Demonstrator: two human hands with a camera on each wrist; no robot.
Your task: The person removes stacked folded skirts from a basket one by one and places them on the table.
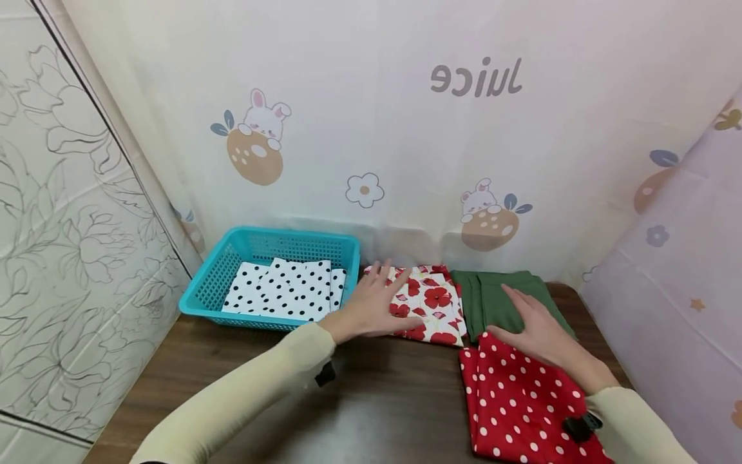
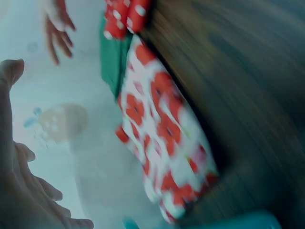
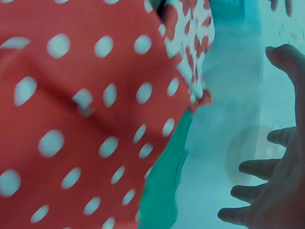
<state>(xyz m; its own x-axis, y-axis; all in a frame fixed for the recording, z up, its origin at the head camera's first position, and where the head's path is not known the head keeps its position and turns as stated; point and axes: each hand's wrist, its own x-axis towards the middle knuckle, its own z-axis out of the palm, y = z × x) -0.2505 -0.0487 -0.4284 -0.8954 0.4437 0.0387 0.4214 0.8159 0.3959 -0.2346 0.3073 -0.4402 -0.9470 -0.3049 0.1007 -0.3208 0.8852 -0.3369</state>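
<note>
In the head view my left hand (image 1: 371,308) is held over the left part of a folded white cloth with red flowers (image 1: 436,308). Its fingers are spread and hold nothing; the left wrist view shows the floral cloth (image 2: 159,129) apart from them. My right hand (image 1: 539,328) hovers with spread fingers above a folded green cloth (image 1: 498,299) and the far end of a red cloth with white dots (image 1: 516,406). It holds nothing either, and the right wrist view shows a gap between its fingers (image 3: 257,168) and the dotted red cloth (image 3: 95,119).
At the left stands a blue plastic basket (image 1: 199,303), with folded white cloths with black dots (image 1: 295,290) inside. All of this lies on a dark wooden table (image 1: 371,412). Printed curtains (image 1: 359,129) hang behind the table and along its sides.
</note>
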